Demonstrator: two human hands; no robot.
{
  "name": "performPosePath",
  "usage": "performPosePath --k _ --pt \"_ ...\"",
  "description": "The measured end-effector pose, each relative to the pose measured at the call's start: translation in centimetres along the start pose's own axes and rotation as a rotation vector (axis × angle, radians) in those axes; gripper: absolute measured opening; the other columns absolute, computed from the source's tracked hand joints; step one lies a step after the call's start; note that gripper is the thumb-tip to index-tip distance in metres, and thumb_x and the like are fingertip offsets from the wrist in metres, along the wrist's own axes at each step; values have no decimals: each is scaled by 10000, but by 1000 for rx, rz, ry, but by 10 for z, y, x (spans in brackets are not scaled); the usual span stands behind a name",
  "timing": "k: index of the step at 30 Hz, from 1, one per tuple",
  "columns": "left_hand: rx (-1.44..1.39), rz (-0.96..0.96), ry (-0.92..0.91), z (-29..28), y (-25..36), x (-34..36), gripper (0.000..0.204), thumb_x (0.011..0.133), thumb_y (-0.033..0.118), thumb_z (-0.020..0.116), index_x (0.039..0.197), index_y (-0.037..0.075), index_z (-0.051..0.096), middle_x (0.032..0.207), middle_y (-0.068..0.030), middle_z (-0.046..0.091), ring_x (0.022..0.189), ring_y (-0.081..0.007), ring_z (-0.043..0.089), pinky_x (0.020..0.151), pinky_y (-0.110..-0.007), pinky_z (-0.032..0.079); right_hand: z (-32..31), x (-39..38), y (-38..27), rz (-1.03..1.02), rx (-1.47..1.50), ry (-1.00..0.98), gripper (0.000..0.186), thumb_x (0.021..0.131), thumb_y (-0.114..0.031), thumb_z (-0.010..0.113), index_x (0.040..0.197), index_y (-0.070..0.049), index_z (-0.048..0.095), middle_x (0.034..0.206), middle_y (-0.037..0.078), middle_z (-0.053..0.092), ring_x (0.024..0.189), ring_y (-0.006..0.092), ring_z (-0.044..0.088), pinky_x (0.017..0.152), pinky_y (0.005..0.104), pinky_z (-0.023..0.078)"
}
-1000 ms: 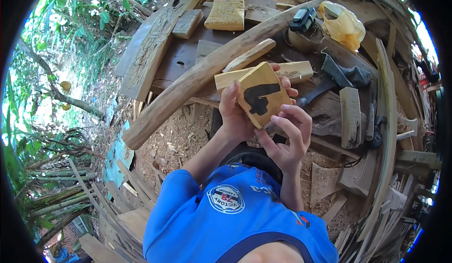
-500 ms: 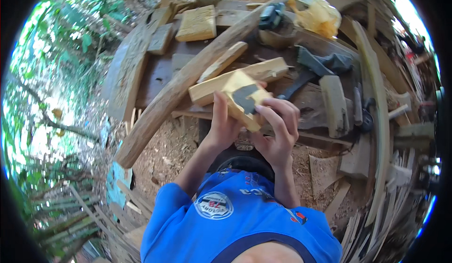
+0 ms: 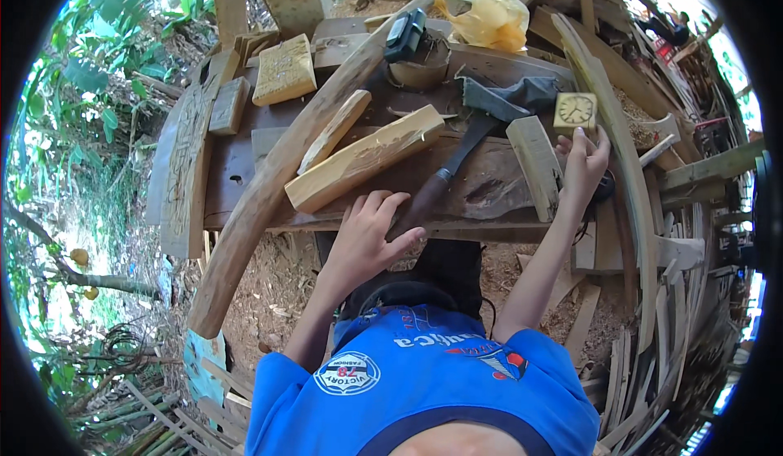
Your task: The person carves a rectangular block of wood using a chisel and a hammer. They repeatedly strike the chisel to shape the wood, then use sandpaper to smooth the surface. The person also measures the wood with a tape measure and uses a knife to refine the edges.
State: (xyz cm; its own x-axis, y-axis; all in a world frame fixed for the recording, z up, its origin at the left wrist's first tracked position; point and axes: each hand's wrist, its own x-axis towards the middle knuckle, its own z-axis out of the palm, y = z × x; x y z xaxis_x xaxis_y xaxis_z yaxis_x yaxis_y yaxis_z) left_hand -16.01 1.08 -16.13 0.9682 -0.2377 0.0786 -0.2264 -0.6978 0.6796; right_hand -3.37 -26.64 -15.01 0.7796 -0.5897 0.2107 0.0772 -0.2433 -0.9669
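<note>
At our outdoor bench (image 3: 232,154), left hand (image 3: 367,232) unclenched, right hand (image 3: 584,161) touching a clock-faced block (image 3: 576,112), grip unclear, we wear a lettered shirt (image 3: 432,382).

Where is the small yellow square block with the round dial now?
In the head view, the yellow square block is right of centre, at the right hand, just right of the crumpled grey-blue cloth.

A head-worn fisheye looks steeply down over the blue shirt (image 3: 424,387) to the nearby workbench (image 3: 226,158).
</note>
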Motion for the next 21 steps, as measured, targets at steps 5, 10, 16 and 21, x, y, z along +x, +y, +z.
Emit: performPosePath --k 5,10,16,21 --pt "-160 -56 -85 6 5 -1 621 753 336 632 1201 -21 392 1071 -218 492 1012 -365 475 878 -390 374 17 -39 6 -302 -208 -134 229 805 -109 547 1015 -20 565 909 109 610 783 177 592 666 292 492" --pt "-296 0 -133 15 7 -9 751 733 301 671 1272 -65 297 1178 -264 446 1111 -357 447 933 -370 361 23 -111 -12 -465 -271 -735 238 760 17 509 971 -50 597 1030 120 570 937 263 539 806 327 451" --pt "-200 188 -11 5 -2 -14 556 711 240 686 1163 2 466 1078 -183 521 1047 -324 476 885 -379 385 17 -142 2 -648 -452 -838 493 606 123 568 1030 -128 562 1214 93 446 1117 317 396 937 387 361" --pt "251 -19 475 -43 -9 -13 563 636 179 723 1139 71 495 1047 -111 532 1029 -302 456 920 -400 327 12 -141 13 -646 -426 -817 426 576 38 666 958 -120 566 1226 84 447 1125 331 390 928 396 360"
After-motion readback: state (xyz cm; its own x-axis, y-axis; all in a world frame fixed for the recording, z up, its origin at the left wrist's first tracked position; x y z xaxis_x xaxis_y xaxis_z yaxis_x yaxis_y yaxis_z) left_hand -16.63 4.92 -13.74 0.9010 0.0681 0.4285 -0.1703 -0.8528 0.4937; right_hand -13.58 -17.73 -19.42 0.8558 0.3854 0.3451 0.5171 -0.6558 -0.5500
